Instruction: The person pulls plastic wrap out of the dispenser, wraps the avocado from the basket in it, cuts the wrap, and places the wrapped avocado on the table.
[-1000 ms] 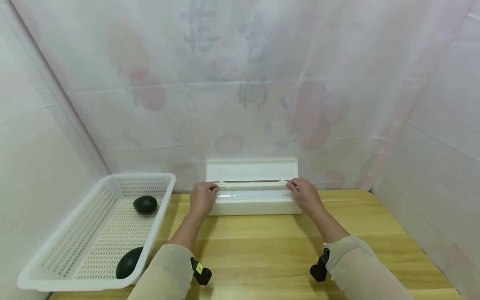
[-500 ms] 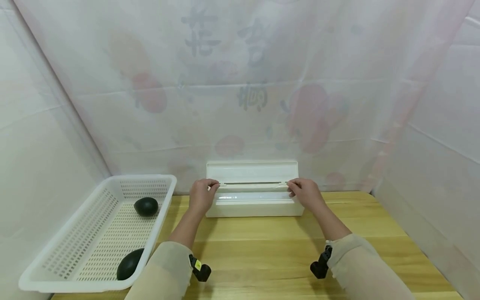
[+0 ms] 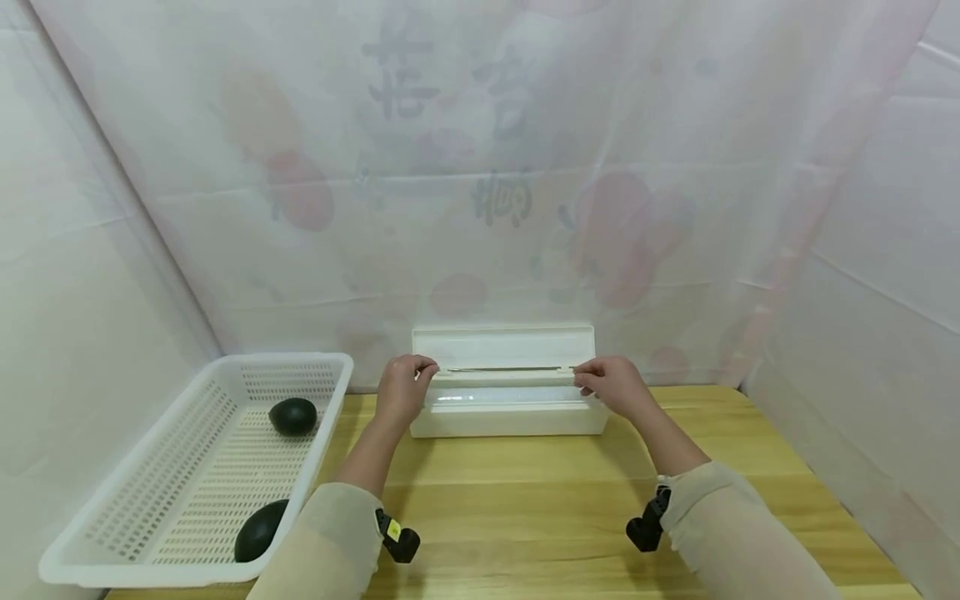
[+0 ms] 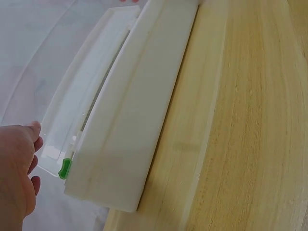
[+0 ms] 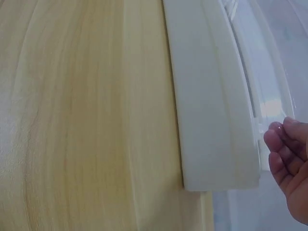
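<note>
A long white cling film dispenser (image 3: 510, 423) stands at the table's far edge with its lid (image 3: 504, 343) raised behind it. A shiny roll of cling film (image 3: 506, 395) shows inside. At the box's left end my left hand (image 3: 402, 389) pinches the film's edge between thumb and fingers. My right hand (image 3: 617, 387) pinches it likewise at the right end. Between the hands the clear film is barely visible. A green slider (image 4: 65, 168) sits at the box's end in the left wrist view. In the right wrist view, the right fingertips (image 5: 275, 129) meet beside the box.
A white perforated basket (image 3: 341, 383) stands on the left, with two dark green, avocado-shaped items (image 3: 293, 416) in it. Behind the wooden table (image 3: 525, 517) hangs a pale printed curtain (image 3: 480, 208) close to the raised lid.
Both hands have risen slightly relative to the dispenser and stay near its two ends, still pinching. The basket's contents lie as before.
</note>
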Demonstrator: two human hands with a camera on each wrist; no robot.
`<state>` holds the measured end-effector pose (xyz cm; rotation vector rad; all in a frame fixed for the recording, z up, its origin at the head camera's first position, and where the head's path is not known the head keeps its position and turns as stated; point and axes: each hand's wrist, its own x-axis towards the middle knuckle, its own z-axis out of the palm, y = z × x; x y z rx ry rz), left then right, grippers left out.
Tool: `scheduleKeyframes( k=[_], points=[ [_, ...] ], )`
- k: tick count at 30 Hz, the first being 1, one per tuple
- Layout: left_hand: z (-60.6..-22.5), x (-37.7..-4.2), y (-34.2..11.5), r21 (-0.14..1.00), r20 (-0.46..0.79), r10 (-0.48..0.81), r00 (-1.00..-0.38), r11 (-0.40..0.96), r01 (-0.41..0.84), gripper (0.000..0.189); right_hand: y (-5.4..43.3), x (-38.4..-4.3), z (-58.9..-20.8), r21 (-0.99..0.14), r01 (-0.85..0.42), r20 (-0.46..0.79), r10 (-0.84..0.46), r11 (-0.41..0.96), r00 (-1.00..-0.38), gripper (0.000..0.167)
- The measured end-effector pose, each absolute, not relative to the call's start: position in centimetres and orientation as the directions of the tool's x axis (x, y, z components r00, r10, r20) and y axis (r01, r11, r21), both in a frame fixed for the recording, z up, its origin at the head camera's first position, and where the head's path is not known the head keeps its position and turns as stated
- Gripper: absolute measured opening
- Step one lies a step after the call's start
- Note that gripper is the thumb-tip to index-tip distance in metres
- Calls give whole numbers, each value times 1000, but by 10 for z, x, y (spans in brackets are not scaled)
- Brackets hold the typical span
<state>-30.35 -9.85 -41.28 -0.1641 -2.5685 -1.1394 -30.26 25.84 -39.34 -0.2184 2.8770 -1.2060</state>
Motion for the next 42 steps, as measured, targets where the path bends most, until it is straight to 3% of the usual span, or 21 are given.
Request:
scheduleKeyframes(
  k=[13,17,25,29,34,38,42],
  points=[
    [-403,-310,-102,790,252,-27,-967,583,189,25,266,-308,-386,-711,-113,64,-97,694,-993,33],
    [-401,-310,-103,758,272,-13,-962,619,206,23,265,-309,-384,-713,-122,88,-85,691,-992,32],
    [-396,-313,-106,628,429,2,-903,718,300,18,260,-310,-378,-637,-192,217,-66,746,-974,33],
    [-392,-315,-108,559,503,12,-864,758,335,17,257,-311,-378,-538,-309,375,-106,784,-921,27],
    [-384,-317,-112,455,594,47,-803,804,383,15,255,-313,-377,-328,-438,579,-188,837,-793,21],
    [-377,-317,-113,432,603,64,-795,812,393,15,254,-314,-374,-262,-453,626,-208,852,-752,18],
    [-369,-319,-113,435,592,69,-803,812,391,16,255,-318,-369,-273,-449,635,-191,850,-749,17]
  ],
)
